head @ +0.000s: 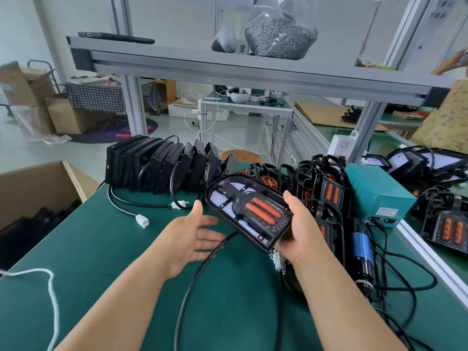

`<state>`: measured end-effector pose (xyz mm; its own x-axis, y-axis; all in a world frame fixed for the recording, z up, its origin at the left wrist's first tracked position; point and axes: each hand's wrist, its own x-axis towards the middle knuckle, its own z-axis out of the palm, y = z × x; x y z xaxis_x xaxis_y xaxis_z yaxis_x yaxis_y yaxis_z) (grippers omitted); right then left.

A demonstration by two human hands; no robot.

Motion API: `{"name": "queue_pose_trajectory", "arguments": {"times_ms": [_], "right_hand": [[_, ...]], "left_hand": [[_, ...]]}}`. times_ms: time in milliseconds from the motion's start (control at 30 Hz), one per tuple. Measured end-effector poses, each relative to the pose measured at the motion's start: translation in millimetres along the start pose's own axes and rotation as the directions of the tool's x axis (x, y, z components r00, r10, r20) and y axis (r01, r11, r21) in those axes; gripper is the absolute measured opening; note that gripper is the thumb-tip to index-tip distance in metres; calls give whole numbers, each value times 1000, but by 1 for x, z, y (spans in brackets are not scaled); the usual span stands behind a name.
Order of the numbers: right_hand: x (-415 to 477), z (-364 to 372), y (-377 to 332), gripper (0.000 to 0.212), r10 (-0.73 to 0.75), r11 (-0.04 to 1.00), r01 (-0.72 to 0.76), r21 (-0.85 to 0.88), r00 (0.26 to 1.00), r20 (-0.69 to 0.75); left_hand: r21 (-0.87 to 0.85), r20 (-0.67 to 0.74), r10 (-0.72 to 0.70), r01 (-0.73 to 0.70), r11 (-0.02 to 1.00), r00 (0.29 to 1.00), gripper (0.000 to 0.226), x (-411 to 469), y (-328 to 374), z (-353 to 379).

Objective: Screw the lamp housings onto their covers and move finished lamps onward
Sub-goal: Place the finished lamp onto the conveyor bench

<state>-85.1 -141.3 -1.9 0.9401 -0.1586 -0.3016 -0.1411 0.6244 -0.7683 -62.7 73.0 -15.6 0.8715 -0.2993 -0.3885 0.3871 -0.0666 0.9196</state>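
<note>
My right hand [301, 231] grips a black lamp housing [248, 209] by its lower right end and holds it tilted above the green table [101, 249]. Two orange coils show inside the housing. My left hand [192, 236] is open, palm up, just left of and below the housing, apart from it. A black cable [200, 269] hangs from the housing and runs down across the table. More housings with orange coils [326, 191] are piled behind my right hand. A row of black covers [157, 168] stands on edge at the back left.
An electric screwdriver [362, 252] with a blue band lies right of my right hand, beside a teal power box [377, 196]. A cardboard box [33, 193] stands at the left. White connectors [141, 220] lie on the table. A bag of screws [278, 36] sits on the overhead shelf.
</note>
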Motion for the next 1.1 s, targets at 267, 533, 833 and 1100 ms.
{"name": "queue_pose_trajectory", "arguments": {"times_ms": [267, 533, 833, 1100], "right_hand": [[-1, -14, -6, 36, -44, 980, 55, 189, 997, -62], [-7, -18, 4, 48, 65, 991, -85, 99, 979, 194], [-17, -6, 36, 42, 234, 964, -265, 12, 871, 431], [-24, -3, 41, 25, 237, 953, -160, -256, 922, 306]], "left_hand": [[-48, 364, -12, 31, 998, 931, 62, -6, -4, -33], [-363, 159, 204, -135, 922, 966, 45, 2, 24, -37], [-445, 24, 314, -271, 854, 949, 19, 11, 28, -16], [-476, -36, 206, -198, 857, 978, 41, 9, 19, -31]]}}
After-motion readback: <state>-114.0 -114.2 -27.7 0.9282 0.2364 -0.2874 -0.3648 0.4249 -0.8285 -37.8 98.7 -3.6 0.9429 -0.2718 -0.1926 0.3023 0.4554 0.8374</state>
